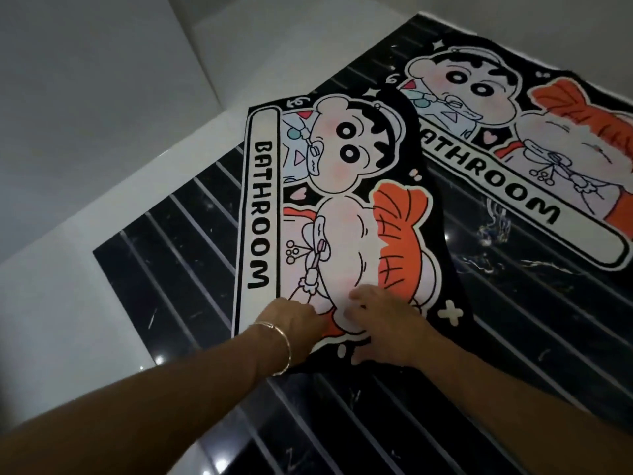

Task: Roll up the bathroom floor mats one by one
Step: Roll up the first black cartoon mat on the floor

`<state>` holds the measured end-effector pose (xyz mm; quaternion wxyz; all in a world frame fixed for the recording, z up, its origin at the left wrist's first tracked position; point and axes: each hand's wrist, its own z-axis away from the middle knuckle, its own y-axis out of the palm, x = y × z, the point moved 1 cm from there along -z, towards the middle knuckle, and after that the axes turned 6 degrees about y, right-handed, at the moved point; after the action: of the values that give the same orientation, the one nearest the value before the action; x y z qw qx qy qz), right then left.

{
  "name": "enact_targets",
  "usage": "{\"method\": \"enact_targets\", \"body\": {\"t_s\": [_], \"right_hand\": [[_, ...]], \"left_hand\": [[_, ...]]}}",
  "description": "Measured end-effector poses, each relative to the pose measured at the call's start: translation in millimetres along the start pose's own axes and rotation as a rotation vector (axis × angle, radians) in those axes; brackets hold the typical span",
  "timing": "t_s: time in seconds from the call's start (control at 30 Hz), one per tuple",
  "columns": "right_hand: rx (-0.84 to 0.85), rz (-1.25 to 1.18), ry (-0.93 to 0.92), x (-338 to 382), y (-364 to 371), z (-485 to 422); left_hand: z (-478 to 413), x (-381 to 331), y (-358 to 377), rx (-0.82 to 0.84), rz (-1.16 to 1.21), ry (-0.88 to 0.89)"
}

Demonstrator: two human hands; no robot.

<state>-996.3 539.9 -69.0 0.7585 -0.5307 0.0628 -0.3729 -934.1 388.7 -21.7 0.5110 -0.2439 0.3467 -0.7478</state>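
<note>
Pressing the unrolled black cartoon mat [342,186], your right hand [387,332] lies flat, fingers spread; your left hand [298,318] touches it, fingers bent, grip unclear

Bare floor [507,303] beside near mat [342,173]

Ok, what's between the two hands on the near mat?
Nothing but the near mat itself: a pale printed patch shows between the left hand and right hand, head view.
</note>
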Motion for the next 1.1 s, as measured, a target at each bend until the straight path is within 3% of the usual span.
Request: {"method": "enact_targets", "body": {"t_s": [0.2,0.5,0.63,0.73,0.9,1.03,1.1], "right_hand": [[-0.023,0.076,-0.134,6.4,15.2,-0.8],[-0.181,0.226,-0.260,19.9,47.1,10.2],[-0.274,0.097,-0.186,19.8,37.7,6.2],[-0.330,0.084,-0.140,23.7,19.0,5.2],[-0.293,0.161,-0.087,16.7,-2.5,-0.7],[-0.109,0.255,-0.022,14.4,-13.9,-5.0],[-0.118,0.313,-0.045,18.8,-15.0,-1.3]], "left_hand": [[-4.1,1.3,28.7,-0.148,0.255,-0.041],[-9.8,-3.3,54.6,-0.195,0.194,0.037],[-9.0,-8.4,53.7,-0.329,0.244,0.177],[-10.3,-5.6,49.4,-0.362,0.400,0.077],[-23.9,5.5,40.5,-0.286,0.450,-0.081],[-27.7,8.5,34.2,-0.272,0.462,-0.099],[-28.1,7.0,34.7,-0.259,0.432,-0.077]]}}
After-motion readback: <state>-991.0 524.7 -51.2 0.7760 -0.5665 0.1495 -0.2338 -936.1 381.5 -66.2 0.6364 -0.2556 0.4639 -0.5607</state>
